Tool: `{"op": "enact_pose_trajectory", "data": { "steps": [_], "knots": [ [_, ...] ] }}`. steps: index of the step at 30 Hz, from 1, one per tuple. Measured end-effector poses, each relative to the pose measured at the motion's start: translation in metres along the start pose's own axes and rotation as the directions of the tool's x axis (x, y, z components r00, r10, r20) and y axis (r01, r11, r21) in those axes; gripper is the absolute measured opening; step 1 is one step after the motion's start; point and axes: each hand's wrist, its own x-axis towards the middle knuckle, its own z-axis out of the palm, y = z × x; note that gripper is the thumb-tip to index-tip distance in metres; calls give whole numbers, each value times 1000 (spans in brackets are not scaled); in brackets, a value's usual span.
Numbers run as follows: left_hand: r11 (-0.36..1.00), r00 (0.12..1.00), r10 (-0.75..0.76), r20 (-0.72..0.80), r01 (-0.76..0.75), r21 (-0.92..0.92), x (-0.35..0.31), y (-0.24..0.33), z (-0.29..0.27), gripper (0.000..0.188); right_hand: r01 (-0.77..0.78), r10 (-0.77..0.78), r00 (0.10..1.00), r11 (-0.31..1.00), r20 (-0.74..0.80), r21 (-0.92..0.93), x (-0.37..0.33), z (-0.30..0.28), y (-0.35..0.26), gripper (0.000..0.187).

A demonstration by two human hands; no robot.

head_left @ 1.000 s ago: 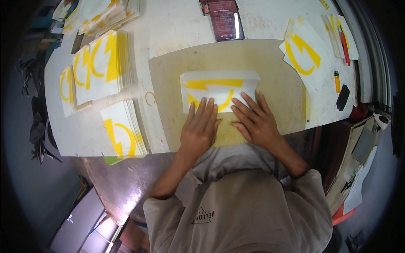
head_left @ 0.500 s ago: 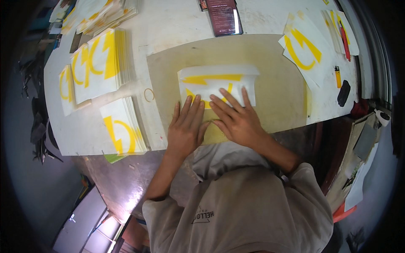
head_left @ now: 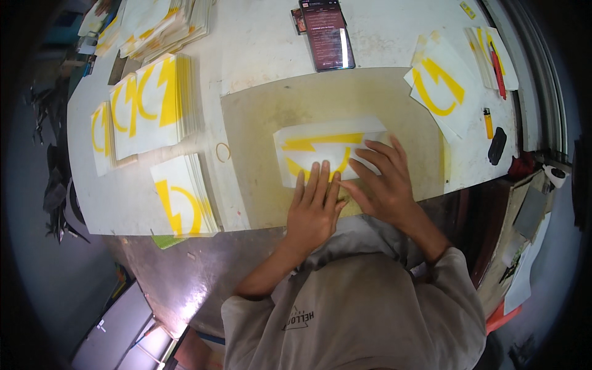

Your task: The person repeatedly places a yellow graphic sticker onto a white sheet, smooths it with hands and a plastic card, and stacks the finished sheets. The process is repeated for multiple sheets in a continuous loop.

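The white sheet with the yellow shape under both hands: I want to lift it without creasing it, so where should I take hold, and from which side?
Probably the far left corner of the white sheet, coming from the left. The sheet lies flat on the tan mat; the left hand covers its near edge and the right hand its right part, so only that corner lies bare.

Phone [head_left: 325, 34], lighter [head_left: 488, 123], rubber band [head_left: 222, 152]

Sheet [head_left: 327, 148] on mat [head_left: 259, 123], stacks [head_left: 148, 105] left
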Motion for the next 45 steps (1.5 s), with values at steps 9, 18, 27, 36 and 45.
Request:
{"op": "enact_pose_trajectory", "data": {
  "steps": [9, 18, 27, 36, 45],
  "knots": [
    [991, 984, -19, -178, 42, 127, 14, -11, 4, 44, 115, -115, 993, 993, 14, -35, 95, 31, 36, 17],
    [990, 992, -83, 90, 72, 119, 47, -42, -16, 79, 56, -61, 998, 972, -14, -230, 64, 51, 17, 46],
    [973, 983, -163, 86, 146, 178, 43, -27, -20, 80, -504, 464, 863, 773, -200, -385, -52, -25, 62, 54],
    [978, 984, -177, -2, 176, 116, 31, -22, 2, 80, -864, 820, 452, 500, -350, 56, -98, -47, 75, 32],
    [975, 983, -184, -5, 183, 128, 29, -22, 3, 82, -221, 219, 973, 975, -73, -27, -33, 25, -23, 15]
  ]
}}
